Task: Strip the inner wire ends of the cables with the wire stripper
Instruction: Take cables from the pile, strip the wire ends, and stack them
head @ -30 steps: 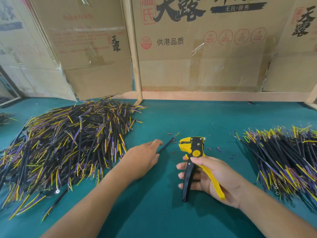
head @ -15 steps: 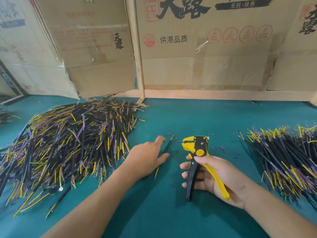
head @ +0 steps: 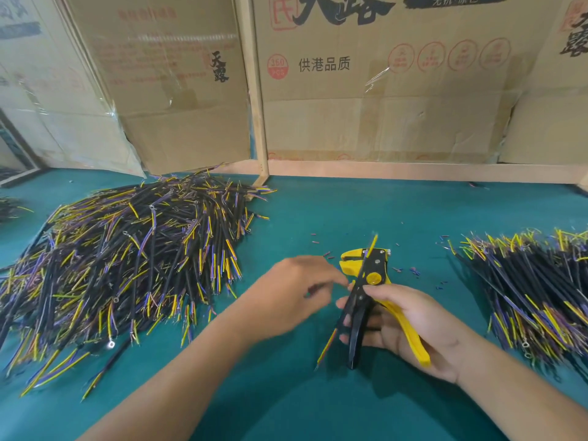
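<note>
Over green felt (head: 318, 409), right hand (head: 410, 329) grips wire stripper (head: 366, 291) head-away; left hand (head: 296, 291) blurred, grip unclear.

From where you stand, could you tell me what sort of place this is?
Probably a small cable-assembly workbench: a large heap of cut cables on a green mat, a second heap, a wire stripper in the right hand, flattened cardboard cartons behind.

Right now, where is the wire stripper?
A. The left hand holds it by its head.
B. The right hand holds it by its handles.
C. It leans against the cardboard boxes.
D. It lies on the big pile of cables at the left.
B: the right hand is curled round the black and yellow handles of the wire stripper, above the green table.
</note>
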A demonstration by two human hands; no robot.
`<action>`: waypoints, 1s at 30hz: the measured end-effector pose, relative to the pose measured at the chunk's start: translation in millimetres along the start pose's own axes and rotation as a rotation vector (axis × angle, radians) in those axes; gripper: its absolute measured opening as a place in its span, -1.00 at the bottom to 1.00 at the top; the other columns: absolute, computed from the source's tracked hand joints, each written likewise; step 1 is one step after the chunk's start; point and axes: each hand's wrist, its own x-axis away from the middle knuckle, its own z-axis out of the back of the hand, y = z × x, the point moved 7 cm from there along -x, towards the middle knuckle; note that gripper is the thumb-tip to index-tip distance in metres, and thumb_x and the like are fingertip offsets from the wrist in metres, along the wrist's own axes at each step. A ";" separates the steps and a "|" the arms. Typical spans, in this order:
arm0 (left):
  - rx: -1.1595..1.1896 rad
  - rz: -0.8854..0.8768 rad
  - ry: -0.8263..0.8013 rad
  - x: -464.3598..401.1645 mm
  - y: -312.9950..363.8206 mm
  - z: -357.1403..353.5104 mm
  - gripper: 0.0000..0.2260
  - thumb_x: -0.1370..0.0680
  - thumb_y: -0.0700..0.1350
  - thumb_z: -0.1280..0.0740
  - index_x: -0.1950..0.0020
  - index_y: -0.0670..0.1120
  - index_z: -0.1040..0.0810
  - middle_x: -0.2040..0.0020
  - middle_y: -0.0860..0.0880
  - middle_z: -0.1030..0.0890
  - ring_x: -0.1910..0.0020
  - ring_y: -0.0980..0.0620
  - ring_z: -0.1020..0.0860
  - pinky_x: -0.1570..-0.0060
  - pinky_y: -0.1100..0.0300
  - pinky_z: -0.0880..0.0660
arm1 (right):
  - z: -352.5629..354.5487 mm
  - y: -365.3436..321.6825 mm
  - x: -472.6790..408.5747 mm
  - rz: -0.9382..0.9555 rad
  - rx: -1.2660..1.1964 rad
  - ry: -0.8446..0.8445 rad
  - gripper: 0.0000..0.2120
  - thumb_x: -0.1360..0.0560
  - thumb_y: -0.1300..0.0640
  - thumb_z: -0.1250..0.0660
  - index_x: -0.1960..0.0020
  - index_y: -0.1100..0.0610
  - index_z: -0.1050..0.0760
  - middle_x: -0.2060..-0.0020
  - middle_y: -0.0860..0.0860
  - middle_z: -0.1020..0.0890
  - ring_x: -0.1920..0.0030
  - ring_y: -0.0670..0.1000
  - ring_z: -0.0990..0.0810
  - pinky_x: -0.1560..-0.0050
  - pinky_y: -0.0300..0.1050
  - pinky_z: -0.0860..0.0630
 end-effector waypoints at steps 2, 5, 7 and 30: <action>0.052 0.023 -0.101 1.9 5.9 -14.6 -0.86 -0.63 -0.15 -0.31 -0.19 -0.06 -0.55 0.20 0.02 -0.60 0.23 -0.01 -0.49 0.20 0.21 -0.41 | -1.5 0.8 0.4 0.001 -0.003 -0.007 -0.68 -0.49 0.19 -0.30 -0.17 0.35 -0.52 0.07 0.33 -0.63 0.14 0.28 -0.65 0.09 0.23 -0.62; 0.128 0.124 -0.098 1.8 8.5 -23.5 -0.77 -0.62 -0.10 -0.30 -0.26 0.08 -0.42 0.26 -0.03 -0.57 0.25 -0.04 -0.47 0.16 0.08 -0.45 | -1.9 -0.9 0.9 0.023 -0.014 0.011 -0.71 -0.46 0.22 -0.34 -0.15 0.32 -0.52 0.13 0.32 -0.59 0.18 0.28 -0.61 0.07 0.27 -0.61; 0.014 0.152 -0.032 0.9 11.6 -24.5 -0.77 -0.60 -0.11 -0.27 -0.25 0.08 -0.42 0.26 -0.01 -0.53 0.26 -0.06 -0.45 0.16 0.00 -0.47 | -3.0 -2.5 1.8 0.037 0.022 0.018 -0.64 -0.42 0.20 -0.37 -0.18 0.33 -0.52 0.08 0.33 -0.59 0.16 0.29 -0.61 0.10 0.24 -0.61; -0.311 -0.311 0.206 1.9 56.5 -5.6 -0.88 -0.57 -0.24 -0.37 -0.08 -0.18 -0.66 0.21 -0.05 -0.61 0.22 -0.09 -0.56 0.25 0.02 -0.55 | -4.6 -1.3 2.4 0.016 0.100 0.038 -0.75 -0.57 0.16 -0.24 -0.06 0.32 -0.59 0.04 0.33 -0.60 0.06 0.25 -0.61 0.06 0.15 -0.63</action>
